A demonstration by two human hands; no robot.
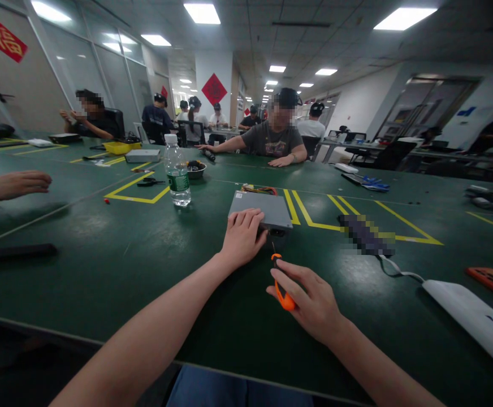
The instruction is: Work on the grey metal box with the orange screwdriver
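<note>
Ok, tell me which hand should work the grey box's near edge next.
Likely right: the right hand grips the orange screwdriver, tip by the grey box; the left hand rests on it.

Flat metal box point(267, 208) on table point(102, 265); left hand point(242, 237) on its near edge. At box's 6 o'clock: screwdriver point(281, 285), in right hand point(310, 302). 10 o'clock: water bottle point(177, 172), bowl point(196, 170) just behind. 4 o'clock, well apart: corded unit point(471, 316).
</note>
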